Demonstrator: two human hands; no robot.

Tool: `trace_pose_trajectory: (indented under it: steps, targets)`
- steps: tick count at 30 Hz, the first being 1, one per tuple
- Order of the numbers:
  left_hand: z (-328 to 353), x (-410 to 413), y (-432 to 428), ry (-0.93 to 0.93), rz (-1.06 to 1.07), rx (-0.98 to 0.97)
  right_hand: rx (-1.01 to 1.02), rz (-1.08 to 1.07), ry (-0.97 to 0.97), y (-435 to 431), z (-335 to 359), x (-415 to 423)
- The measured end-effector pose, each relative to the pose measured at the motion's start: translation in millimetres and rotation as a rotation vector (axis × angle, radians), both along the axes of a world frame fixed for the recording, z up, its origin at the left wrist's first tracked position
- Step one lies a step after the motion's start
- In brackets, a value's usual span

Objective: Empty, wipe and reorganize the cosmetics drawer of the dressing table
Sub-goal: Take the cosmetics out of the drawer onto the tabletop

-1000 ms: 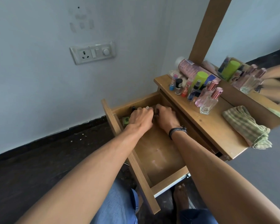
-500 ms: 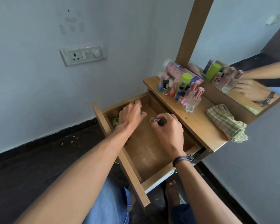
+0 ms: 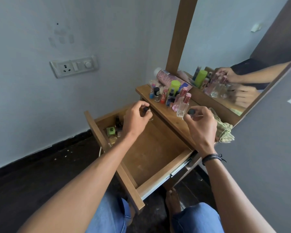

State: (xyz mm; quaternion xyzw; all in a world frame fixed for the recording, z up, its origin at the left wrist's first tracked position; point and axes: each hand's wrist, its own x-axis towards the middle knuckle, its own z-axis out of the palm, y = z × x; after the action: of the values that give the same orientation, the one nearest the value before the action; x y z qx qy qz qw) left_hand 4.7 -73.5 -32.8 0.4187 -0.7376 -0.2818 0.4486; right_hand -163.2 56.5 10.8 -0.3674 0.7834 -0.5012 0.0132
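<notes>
Wooden drawer (image 3: 154, 158): green box (image 3: 110, 131) + small bits (image 3: 117, 122) far-left; L hand (image 3: 136, 122) pinches dark-capped bottle (image 3: 145, 109), R hand (image 3: 202, 127) 2nd bottle (image 3: 191, 112).

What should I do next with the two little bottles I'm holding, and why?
Probably set the dark-capped bottle pinched in your right hand down on the table top, next to the clear perfume bottle. It hovers there, where the other cosmetics stand, and your left hand holds a second small bottle to follow. A green box and more lie in the drawer.
</notes>
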Motion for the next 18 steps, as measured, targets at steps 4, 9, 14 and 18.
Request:
trace_pose_trajectory:
  steps: [4,9,14,18]
  targets:
    - [9,-15,3,0.038,-0.053,-0.011,0.047,0.006,-0.030,-6,-14,-2]
    - [16,-29,3,0.073,-0.087,-0.008,0.035,0.003,-0.037,-5,-20,-5]
    - [22,-43,7,0.102,-0.114,0.036,0.048,-0.013,-0.045,-5,-23,-6]
    - [27,-51,11,0.090,-0.146,0.028,0.066,-0.019,-0.024,-5,-24,-6]
